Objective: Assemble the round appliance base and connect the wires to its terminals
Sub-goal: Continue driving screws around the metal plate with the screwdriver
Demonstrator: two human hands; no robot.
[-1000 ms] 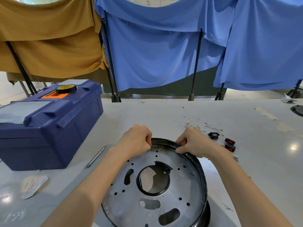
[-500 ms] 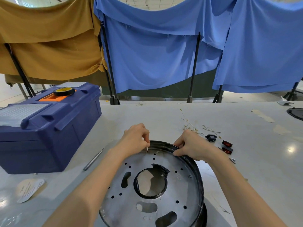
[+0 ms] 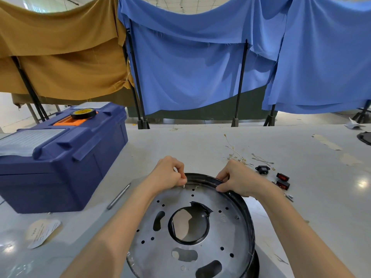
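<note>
Round base (image 3: 230, 233): lies on the table (image 3: 180, 145) directly in front of the person, at the near edge of the view. It has a black outer rim and a silver plate with a large centre opening ringed in black, several slots and many small holes.
Left hand (image 3: 168, 174): sits at the far-left part of the base rim. The fingers are curled, and thumb and forefinger pinch a pin (image 3: 183, 185).
Pin: small, thin, metal and near upright. Its tip points down at the silver plate just inside the far rim. Whether the tip touches the plate cannot be told.
Right hand (image 3: 236, 177): grips the far-right part of the black rim. The fingers are curled over the outer edge and the thumb presses on the inner side.
Wires (image 3: 236, 155): a loose cluster of thin pale leads with small end terminals lies on the table beyond the right hand, apart from the base.
Black socket (image 3: 262, 169): rests on the table just right of the wires.
Red switches (image 3: 282, 176): two, side by side, to the right of the socket.
Small metal part (image 3: 289, 196): lies on the table near the right forearm.
Toolbox (image 3: 60, 167): dark blue, lid closed, on the left of the table.
Tape roll (image 3: 83, 113): black, lying flat on the orange handle area of the toolbox lid.
Metal rod (image 3: 118, 196): slim, lying on the table between the toolbox and the left forearm.
Paper label (image 3: 43, 232): lies flat at the near left, in front of the toolbox.
Backdrop: a tan cloth (image 3: 60, 57) on the left and blue cloths (image 3: 190, 67) at centre and right hang on black stands behind the table.
</note>
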